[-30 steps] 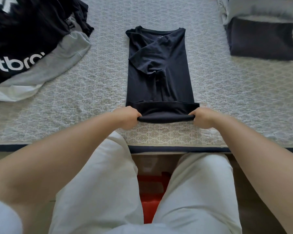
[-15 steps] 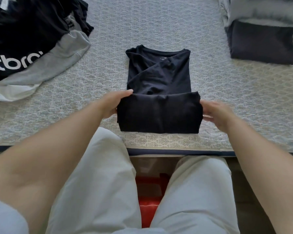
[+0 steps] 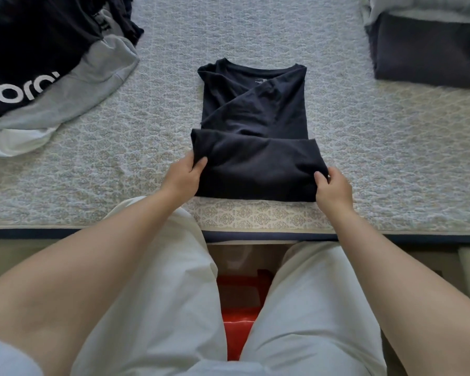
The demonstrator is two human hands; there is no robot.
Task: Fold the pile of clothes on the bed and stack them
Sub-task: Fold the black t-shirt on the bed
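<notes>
The black T-shirt lies in the middle of the bed, close to its near edge. Its long axis runs from that edge toward the far side, with the collar pointing away from the person. The sleeves are crossed inward over the chest, and the bottom part is doubled up into a wide band that covers the near half.

The left hand pinches the left end of that folded band, thumb on top and fingers curled round the cloth. The right hand grips the right end the same way, its thumb pressing onto the fabric.

One second ago both hands held only a narrow roll of hem at the near edge and the shirt stretched out much longer. Half a second ago the band was already turned over, with the hands flat at its sides; now they clutch its ends, and the band's top edge has climbed a little further up the chest.

A loose pile of clothes sits at the far left corner, black with white lettering over grey and white pieces. A folded stack rests at the far right corner, a dark piece in front.
</notes>
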